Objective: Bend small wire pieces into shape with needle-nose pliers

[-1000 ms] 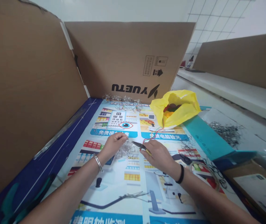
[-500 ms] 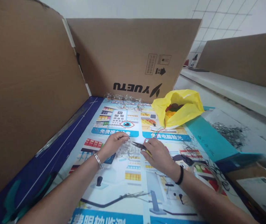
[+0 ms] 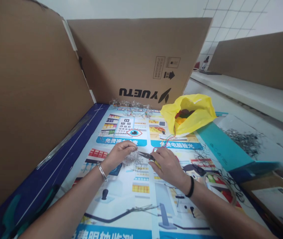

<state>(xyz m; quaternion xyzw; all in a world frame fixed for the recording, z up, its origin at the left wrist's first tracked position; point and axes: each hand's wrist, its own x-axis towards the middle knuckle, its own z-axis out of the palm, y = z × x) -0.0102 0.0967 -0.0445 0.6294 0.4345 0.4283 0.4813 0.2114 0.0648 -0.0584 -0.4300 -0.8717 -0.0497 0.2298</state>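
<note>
My left hand pinches a tangle of thin silvery wire, which hangs below its fingertips over the printed sheet. Closed around yellow handles, my right hand holds a pair of pliers. Their dark jaws point left and reach the wire's edge, close to my left fingertips. Whether the jaws grip a strand is too small to tell. A red thread runs from near my right hand toward the yellow bag.
Cardboard panels stand at the back and left. More wire pieces lie along the back panel, and a wire heap is at right. A clear tape roll sits right of my forearm. Green-handled scissors lie front left. An open box stands right.
The whole view has shifted slightly. My hands and the pliers keep nearly the same pose at the wire tangle.
</note>
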